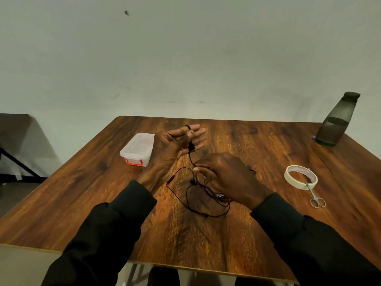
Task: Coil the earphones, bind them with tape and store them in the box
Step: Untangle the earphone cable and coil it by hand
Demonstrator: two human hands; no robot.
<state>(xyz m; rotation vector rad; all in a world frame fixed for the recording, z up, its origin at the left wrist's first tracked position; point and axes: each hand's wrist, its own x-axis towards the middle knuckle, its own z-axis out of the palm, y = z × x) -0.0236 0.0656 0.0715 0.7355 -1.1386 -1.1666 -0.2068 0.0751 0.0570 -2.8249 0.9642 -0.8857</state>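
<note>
Left of the left hand (175, 145), just beside it: one clear plastic box (137, 149), lid on, red latch facing the person. Right of the right hand (228, 178), well apart: one roll of pale tape (300, 176) lying flat. One pair of small scissors (315, 196) lies with its tips on the roll's near rim. Beyond and farther right again: one dark bottle (338, 120), upright, near the far right corner of the table (185, 244).

One set of black earphones (198, 195). The cable passes over the left forefinger and down across the raised, spread fingers, with the thumb pressing it there. The right hand, knuckles up, pinches the cable just below the left hand. The rest lies in loose loops on the table, under and between both hands.

Bare wood lies between right hand and tape. A broad open stretch runs from the loops back to the near edge, under two dark sleeves. The far edge meets the wall a little beyond the left fingertips. The left edge runs diagonally past the box.
</note>
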